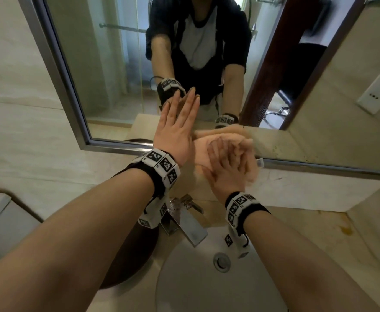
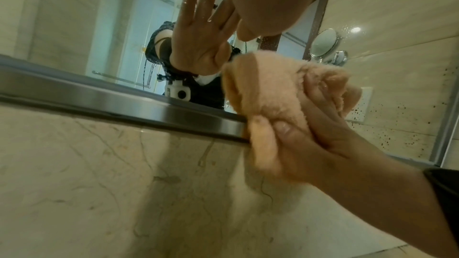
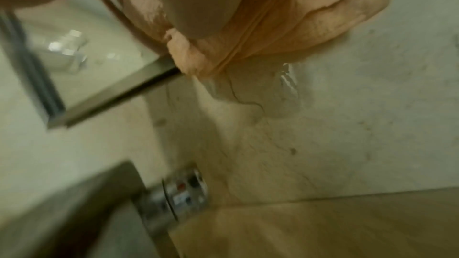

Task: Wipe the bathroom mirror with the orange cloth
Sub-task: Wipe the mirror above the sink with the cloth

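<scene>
The metal-framed bathroom mirror hangs on the marble wall above the sink. My left hand lies flat on the glass near its bottom edge, fingers straight and pointing up; the left wrist view shows its reflection. Just to its right, my right hand grips the bunched orange cloth and presses it on the mirror's lower frame. The thumb and curled fingers dig into the cloth. In the right wrist view the cloth is blurred and covers the frame's edge.
Below my hands stand a chrome faucet and the white basin, with a dark round bowl to their left. A wall socket plate sits on the right wall. Dark specks dot the mirror's lower right corner.
</scene>
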